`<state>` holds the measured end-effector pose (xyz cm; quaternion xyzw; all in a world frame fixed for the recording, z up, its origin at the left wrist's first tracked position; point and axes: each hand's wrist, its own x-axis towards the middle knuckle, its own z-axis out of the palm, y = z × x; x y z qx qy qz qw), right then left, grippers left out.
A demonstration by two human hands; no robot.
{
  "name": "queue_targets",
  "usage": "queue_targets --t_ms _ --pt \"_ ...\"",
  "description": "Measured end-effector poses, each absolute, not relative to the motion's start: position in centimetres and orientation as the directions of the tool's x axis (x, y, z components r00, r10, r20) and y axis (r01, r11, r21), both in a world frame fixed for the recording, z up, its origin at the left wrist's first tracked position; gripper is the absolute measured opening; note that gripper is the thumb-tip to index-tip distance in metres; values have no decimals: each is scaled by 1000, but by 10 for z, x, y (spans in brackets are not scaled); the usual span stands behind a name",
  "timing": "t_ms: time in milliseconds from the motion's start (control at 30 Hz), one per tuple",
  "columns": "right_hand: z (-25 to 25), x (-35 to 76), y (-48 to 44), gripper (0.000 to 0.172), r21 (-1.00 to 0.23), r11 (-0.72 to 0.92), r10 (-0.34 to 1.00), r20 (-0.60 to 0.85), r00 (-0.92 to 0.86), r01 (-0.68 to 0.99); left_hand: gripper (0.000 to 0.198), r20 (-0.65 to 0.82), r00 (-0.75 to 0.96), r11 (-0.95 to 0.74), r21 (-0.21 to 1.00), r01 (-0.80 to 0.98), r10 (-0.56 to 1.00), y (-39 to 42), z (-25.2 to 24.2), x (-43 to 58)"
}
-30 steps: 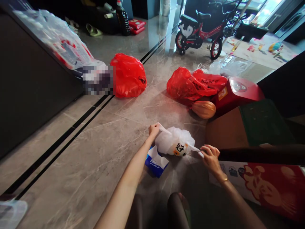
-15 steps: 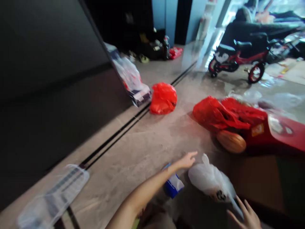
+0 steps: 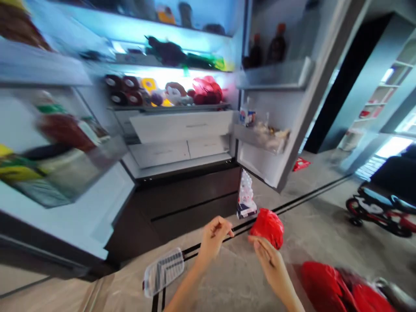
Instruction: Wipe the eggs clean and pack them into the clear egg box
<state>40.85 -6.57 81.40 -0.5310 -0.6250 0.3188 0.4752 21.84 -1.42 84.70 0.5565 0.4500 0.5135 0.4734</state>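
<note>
My left hand hovers above the floor before the fridge, fingers loosely curled, with nothing visible in it. My right hand is nearest a knotted red plastic bag and overlaps its lower left edge in the view; whether it touches the bag is unclear. The right fingers reach forward with the thumb a little apart, and I see nothing held. Beyond the hands stands a fridge with both doors wide open and lit shelves of fruit, bottles and bags. A clear plastic tray lies on the floor left of my hands.
The left fridge door and right fridge door jut outward. A box with a white plastic bag stands beneath the right door. More red bags lie at lower right, and a child's bike stands farther right.
My view has swung left and up to the open fridge. Both hands have come together ahead of me. The white bag and blue packet near my hands have left the view.
</note>
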Motion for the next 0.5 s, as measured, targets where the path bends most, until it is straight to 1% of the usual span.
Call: queue_targets --t_ms 67,167,267,367,433,500 --pt "883 387 -32 38 -894 289 957 273 -95 343 37 215 -14 -214 976 45 977 2 905 188" --pt "956 354 26 38 -869 372 922 307 -235 327 33 313 -73 -305 947 98 947 33 972 142" --pt "1007 317 99 39 -831 445 881 338 -331 335 29 415 -77 -398 901 170 907 82 1026 91" --pt "1051 283 182 39 -753 533 837 399 -376 386 28 536 -79 -500 823 268 840 148 1073 37" --pt "1081 264 239 38 -687 577 814 439 -381 441 29 628 -133 -546 747 380 767 196 1102 3" --pt "1110 249 295 38 -645 581 814 443 -375 496 31 687 -177 -532 677 509 705 246 1129 -28"
